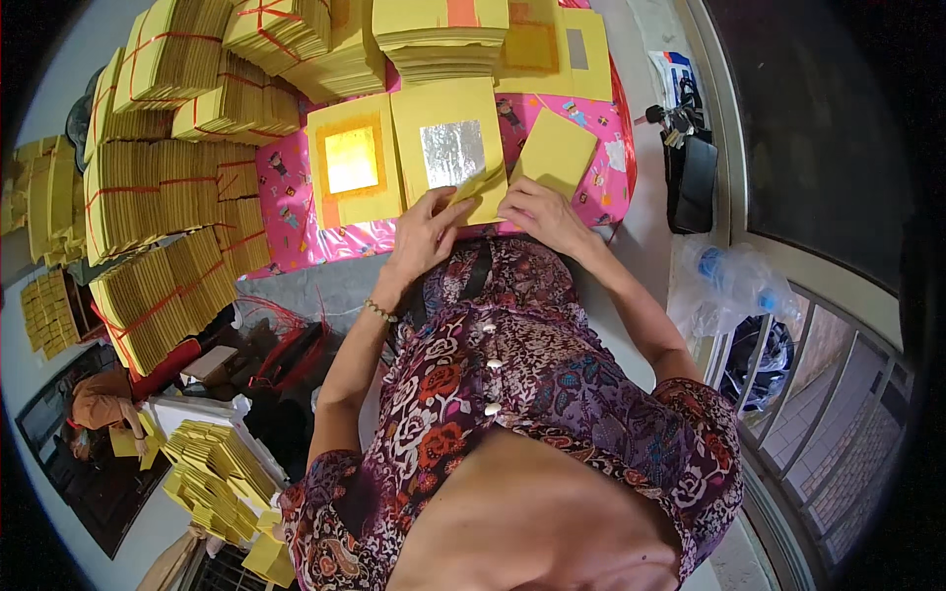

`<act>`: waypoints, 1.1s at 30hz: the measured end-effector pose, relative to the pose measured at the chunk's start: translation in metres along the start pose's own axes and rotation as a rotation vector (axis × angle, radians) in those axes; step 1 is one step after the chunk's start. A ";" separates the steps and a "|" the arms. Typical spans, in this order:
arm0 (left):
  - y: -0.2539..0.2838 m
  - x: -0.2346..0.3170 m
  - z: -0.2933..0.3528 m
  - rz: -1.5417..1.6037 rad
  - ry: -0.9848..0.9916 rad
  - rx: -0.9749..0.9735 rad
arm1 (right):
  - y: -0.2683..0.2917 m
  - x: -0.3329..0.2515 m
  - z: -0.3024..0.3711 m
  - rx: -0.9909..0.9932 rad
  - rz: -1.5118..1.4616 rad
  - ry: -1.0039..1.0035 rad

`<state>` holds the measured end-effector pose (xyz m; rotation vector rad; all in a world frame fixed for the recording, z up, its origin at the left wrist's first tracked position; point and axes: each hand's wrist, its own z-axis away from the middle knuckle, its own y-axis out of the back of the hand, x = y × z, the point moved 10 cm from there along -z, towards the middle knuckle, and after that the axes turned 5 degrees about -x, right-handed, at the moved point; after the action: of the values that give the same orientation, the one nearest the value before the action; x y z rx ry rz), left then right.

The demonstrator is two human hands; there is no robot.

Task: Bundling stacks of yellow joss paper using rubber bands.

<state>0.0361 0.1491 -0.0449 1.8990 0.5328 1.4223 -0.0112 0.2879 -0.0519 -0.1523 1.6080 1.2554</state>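
A yellow joss paper sheet with a silver foil square [452,148] lies before me at the table's near edge, its lower right part bent up and over. My left hand [426,234] is closed on the lower edge of this paper, fingertips by the foil. At the lower right corner, my right hand [545,214] pinches the same paper. Left of it lies a yellow sheet with a gold foil square [352,161]. A plain yellow piece [556,154] rests at an angle on the right, just beyond my right hand.
Tied yellow paper bundles [163,197] are piled high on the left. Behind the sheets stands a tall paper stack [439,44]. A pink patterned cloth [325,244] covers the table. Phone [698,182], keys and plastic bottles [734,279] lie along the right ledge.
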 end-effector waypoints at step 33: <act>-0.003 0.001 -0.004 0.002 0.061 -0.057 | -0.030 0.001 0.032 0.121 -0.066 -0.307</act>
<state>0.0332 0.1528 -0.0459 1.8168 0.5147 1.4850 0.0279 0.2999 -0.0694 0.0611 1.3959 1.0699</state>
